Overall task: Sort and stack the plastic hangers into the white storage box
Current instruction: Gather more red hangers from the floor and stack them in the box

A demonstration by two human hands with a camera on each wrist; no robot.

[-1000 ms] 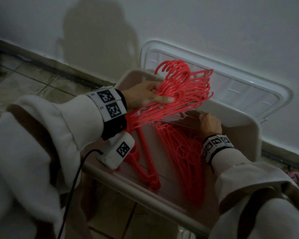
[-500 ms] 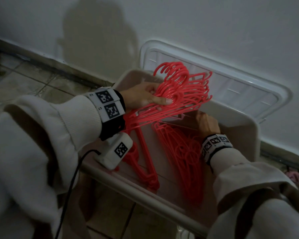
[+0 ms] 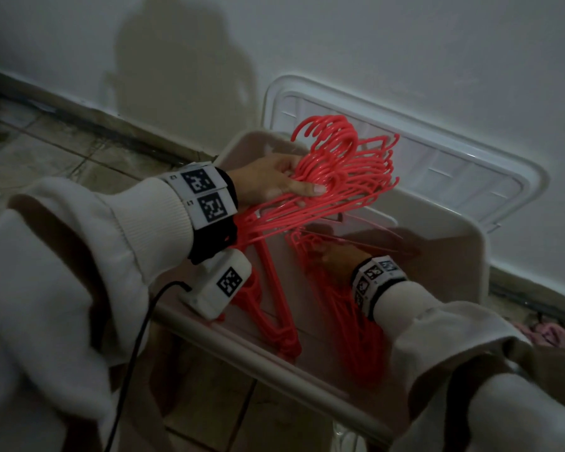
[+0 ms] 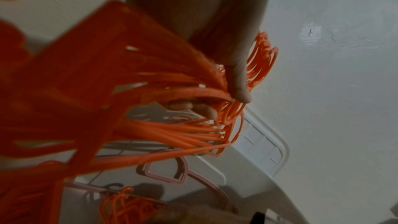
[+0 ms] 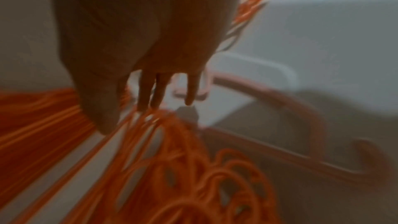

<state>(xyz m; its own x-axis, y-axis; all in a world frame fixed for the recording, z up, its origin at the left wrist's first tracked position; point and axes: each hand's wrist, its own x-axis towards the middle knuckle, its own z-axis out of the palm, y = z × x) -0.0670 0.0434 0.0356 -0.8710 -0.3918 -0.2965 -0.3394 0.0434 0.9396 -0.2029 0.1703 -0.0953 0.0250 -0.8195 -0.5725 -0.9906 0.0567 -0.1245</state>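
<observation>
My left hand (image 3: 291, 189) grips a fanned bundle of red plastic hangers (image 3: 349, 164) by their necks, hooks up, above the white storage box (image 3: 470, 246). In the left wrist view the thumb (image 4: 239, 81) presses on the bundle of red hangers (image 4: 172, 94) and the fingers curl under it. My right hand (image 3: 335, 257) is down inside the box, its straight fingers (image 5: 148, 91) touching a stack of red hangers (image 3: 359, 340) that lies on the bottom. A second group of red hangers (image 3: 274, 308) lies along the left side. The right wrist view is blurred.
The box's white lid (image 3: 444, 168) leans against the wall behind it. A pale pink hanger (image 4: 170, 175) lies on the box's bottom near the far end. The box stands on a tiled floor (image 3: 62, 151). Something pink (image 3: 542, 332) lies on the floor at right.
My right hand has moved left and deeper into the box, onto the lying stack. My left hand and its bundle have stayed almost in place.
</observation>
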